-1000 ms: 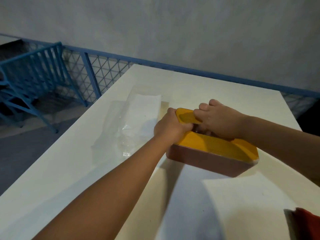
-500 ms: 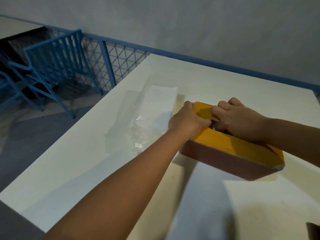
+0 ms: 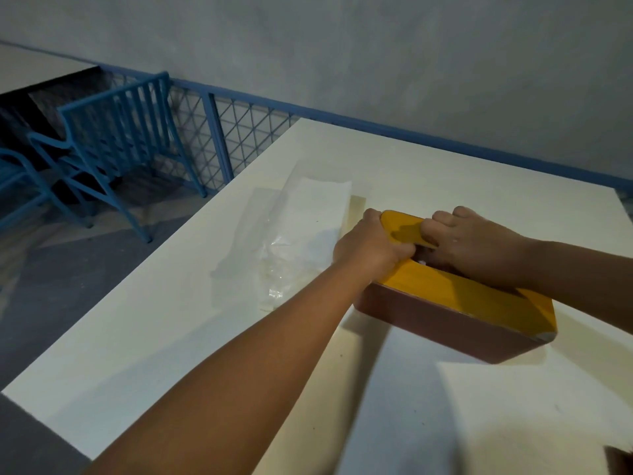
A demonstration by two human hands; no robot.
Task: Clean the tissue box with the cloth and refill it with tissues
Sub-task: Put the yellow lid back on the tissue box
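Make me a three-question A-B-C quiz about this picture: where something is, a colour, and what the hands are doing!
1. Where does the tissue pack lie?
A) on a shelf
B) on the table, left of the tissue box
C) in a bag

2. What colour is the tissue box's top?
A) yellow
B) green
C) pink

3. What are the left hand and right hand doing?
A) waving
B) lying flat
C) gripping the box's top

Answers: 1 B, it lies on the tabletop by the box's left end. 2 A, yellow above brown sides. 3 C, both hands' fingers curl onto the top.
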